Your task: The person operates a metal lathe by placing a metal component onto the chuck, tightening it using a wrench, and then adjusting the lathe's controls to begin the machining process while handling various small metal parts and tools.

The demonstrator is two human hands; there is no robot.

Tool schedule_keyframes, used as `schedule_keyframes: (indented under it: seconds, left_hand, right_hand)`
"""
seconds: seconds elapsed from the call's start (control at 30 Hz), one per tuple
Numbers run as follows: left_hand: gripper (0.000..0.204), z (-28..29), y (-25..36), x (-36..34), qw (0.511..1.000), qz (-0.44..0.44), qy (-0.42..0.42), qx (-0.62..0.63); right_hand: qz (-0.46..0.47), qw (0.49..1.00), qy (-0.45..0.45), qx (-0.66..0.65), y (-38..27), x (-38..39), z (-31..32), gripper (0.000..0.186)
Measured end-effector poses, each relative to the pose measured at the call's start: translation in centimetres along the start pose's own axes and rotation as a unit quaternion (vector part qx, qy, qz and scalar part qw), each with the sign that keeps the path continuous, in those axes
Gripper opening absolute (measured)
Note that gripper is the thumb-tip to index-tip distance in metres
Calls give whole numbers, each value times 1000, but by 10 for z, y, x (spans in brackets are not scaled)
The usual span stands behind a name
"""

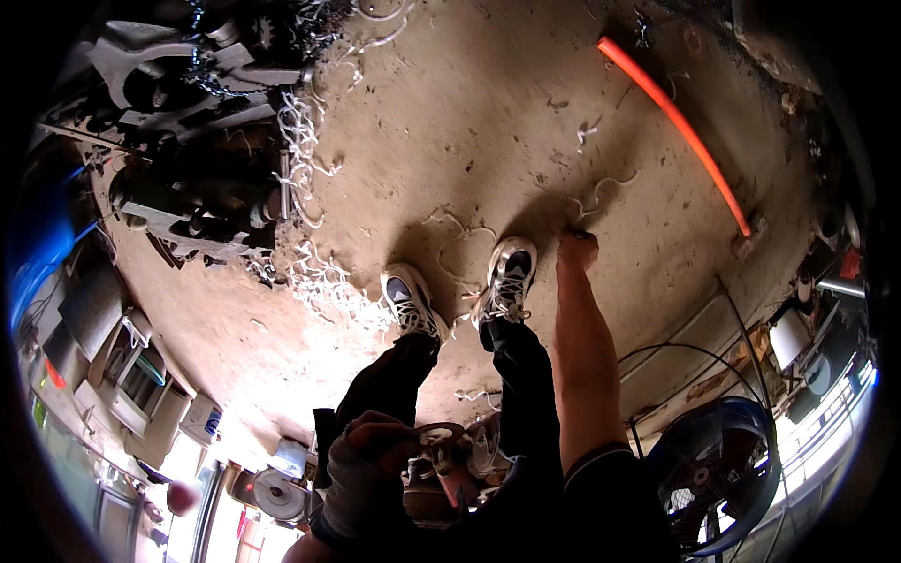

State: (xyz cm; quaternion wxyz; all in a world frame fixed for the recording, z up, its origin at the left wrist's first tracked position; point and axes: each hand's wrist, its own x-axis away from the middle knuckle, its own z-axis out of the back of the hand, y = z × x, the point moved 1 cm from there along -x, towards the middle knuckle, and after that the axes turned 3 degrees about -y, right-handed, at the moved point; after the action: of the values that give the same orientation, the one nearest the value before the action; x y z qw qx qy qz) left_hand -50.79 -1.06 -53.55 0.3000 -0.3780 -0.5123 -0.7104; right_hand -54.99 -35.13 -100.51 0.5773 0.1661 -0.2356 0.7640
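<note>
My right arm reaches forward over the floor, and my right hand (pixel 578 250) is closed in a fist. Whatever it may hold is hidden. A thin pale curled strand (pixel 601 194) lies just beyond it; whether they touch I cannot tell. Close to my body on the left, my left hand (pixel 375 443) has a light grey covering about its palm and wrist. Its bare fingers are closed on the edge of a flat pale ring (pixel 441 429). Between the hands stand my legs, with grey and white lace-up shoes (pixel 510 281) on the brown floor.
Dark machine parts (pixel 202 202) fill the left, with a heap of white curled shavings (pixel 328 291) beside them. An orange tube (pixel 676 122) lies on the floor ahead to the right. A large blue-rimmed fan (pixel 713 479) and a black cable (pixel 751 347) are at the near right.
</note>
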Motion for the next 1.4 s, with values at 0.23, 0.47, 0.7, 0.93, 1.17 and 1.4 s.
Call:
schedule_keyframes:
  seconds: [0.23, 0.47, 0.7, 0.93, 1.17, 1.4]
  left_hand:
    - [16, 2, -24, -3, 994, 35, 21, 99]
    - [10, -4, -8, 25, 987, 25, 72, 143]
    - [7, -1, 58, 103, 983, -88, 64, 149]
    - [12, 23, 166, 216, 973, -160, 68, 152]
    - [16, 48, 234, 301, 948, -236, 80, 199]
    - [17, 64, 286, 366, 924, -292, 115, 218]
  right_hand:
    - [14, 999, -22, -41, -11, 2, 13, 28]
    - [260, 960, -90, 58, -90, 98, 98, 24]
    - [328, 903, -240, -141, -144, 241, 242, 11]
    - [319, 863, -312, -239, -216, 372, 429, 12]
    - [374, 815, -327, -299, -292, 460, 595, 15]
    - [382, 750, -391, -372, -340, 510, 694, 14]
